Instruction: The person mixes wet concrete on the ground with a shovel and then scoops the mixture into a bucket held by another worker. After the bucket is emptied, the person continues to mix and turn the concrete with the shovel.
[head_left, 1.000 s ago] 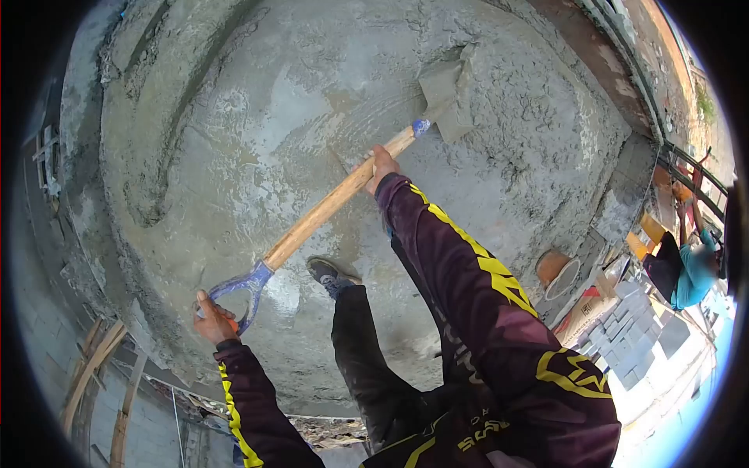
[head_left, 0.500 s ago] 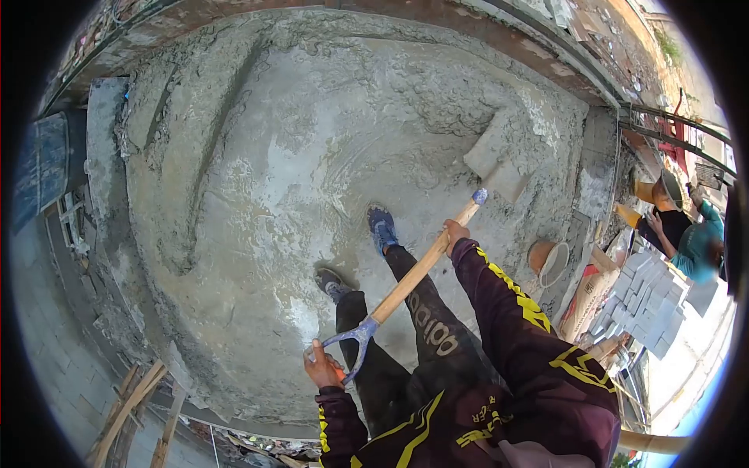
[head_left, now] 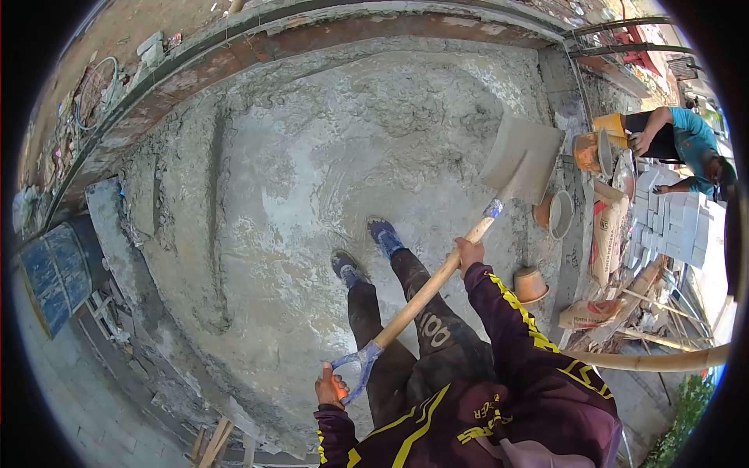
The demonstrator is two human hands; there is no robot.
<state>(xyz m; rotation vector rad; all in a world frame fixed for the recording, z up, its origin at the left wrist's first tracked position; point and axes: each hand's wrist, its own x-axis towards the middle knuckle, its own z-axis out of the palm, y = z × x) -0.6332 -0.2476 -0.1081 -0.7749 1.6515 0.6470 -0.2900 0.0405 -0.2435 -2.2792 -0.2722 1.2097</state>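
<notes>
I hold a shovel (head_left: 425,295) slantwise in front of my body. My left hand (head_left: 331,385) is closed on the orange grip of its blue D-handle. Farther along, my right hand (head_left: 468,253) wraps round the wooden shaft near the blue socket. The shovel's broad blade (head_left: 524,156) is coated grey and shows above the wet mortar (head_left: 304,164) at the right. Little or no load shows on it. Both my shoes stand in the mortar, a little left of the shaft.
A mortar-stained bucket (head_left: 552,214) stands close to the blade, and another bucket (head_left: 530,285) is nearer me. A co-worker in a teal shirt (head_left: 690,140) bends beside an orange bucket (head_left: 591,151). Cement bags (head_left: 608,234) and stacked grey blocks (head_left: 663,214) lie beyond the right edge.
The shovel blade has come up out of the mortar and swung right, toward the buckets. My view has shifted rightward. The co-worker now leans over with an arm near the orange bucket.
</notes>
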